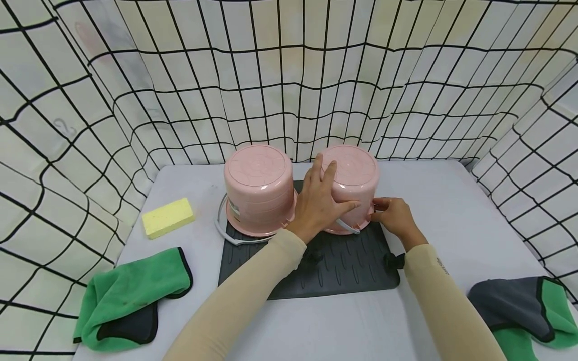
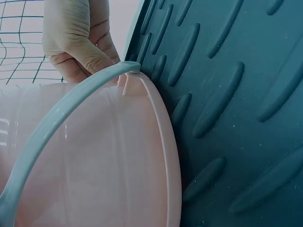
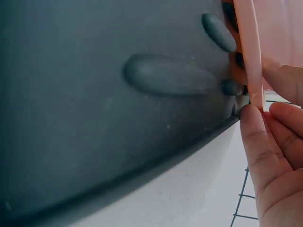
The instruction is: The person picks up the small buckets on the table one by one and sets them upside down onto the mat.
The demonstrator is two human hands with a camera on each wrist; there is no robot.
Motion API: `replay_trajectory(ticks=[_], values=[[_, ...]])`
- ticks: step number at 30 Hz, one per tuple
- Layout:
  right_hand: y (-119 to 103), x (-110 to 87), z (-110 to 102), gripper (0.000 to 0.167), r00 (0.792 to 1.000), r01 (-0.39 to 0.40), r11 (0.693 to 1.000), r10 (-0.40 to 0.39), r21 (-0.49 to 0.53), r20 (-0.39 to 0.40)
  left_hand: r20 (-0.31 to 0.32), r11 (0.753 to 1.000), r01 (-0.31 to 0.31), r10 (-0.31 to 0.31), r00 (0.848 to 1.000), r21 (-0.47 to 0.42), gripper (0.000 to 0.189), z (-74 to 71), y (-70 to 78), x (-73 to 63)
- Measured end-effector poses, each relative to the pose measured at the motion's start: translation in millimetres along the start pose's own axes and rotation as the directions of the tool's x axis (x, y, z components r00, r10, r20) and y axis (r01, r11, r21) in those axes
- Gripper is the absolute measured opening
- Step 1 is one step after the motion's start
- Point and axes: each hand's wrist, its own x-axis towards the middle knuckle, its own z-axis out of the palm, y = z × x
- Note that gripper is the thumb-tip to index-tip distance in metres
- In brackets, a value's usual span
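Two upside-down pink buckets stand side by side on a dark grey ridged mat. My left hand [image 1: 318, 200] lies with fingers spread over the left side of the right bucket [image 1: 354, 173], its fingertips up at the bucket's base. At the opposite side of this bucket, my right hand [image 1: 395, 219] pinches the rim, which is turned down toward the mat [image 3: 142, 132]. The bucket's pale handle [image 2: 61, 111] hangs across its front. Beside my left hand stands the left bucket [image 1: 259, 193], its handle [image 1: 237, 241] lying around the rim.
A yellow sponge [image 1: 168, 217] lies to the left on the white table [image 1: 334, 326]. Green and grey cloths lie at both sides, one at left [image 1: 131, 296] and one at right [image 1: 519, 306]. Black wire grids [image 1: 302, 90] over white sheeting border the back and sides.
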Motion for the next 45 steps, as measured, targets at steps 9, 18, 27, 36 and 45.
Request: replay_trajectory(ticks=[9,18,27,36,45], values=[[-1,0.3,1,0.052,1.000,0.007,1.000,-0.007,0.003,0.008,-0.018,0.999,-0.010,0.010,1.000,0.053,0.108,0.5,-0.3,-0.4],[2,-0.2,1,0.053,1.000,0.006,1.000,-0.007,0.013,0.012,-0.015,0.995,-0.014,0.015,1.000,0.097,0.108,0.6,-0.1,-1.4],[2,1.5,1,0.050,1.000,0.031,0.999,-0.031,-0.010,0.004,-0.021,0.995,-0.031,0.033,0.999,0.094,0.105,0.9,-0.9,-1.6],[-1,-1.8,-1,0.048,0.999,0.051,0.999,-0.050,-0.017,0.016,0.021,0.997,-0.047,0.045,0.999,0.066,0.099,-6.0,-2.6,-3.1],[-6,-23.0,-5,0.058,0.994,0.107,0.993,-0.109,-0.049,-0.026,0.069,0.991,-0.130,0.131,0.989,-0.018,0.086,-28.8,-3.3,-22.0]])
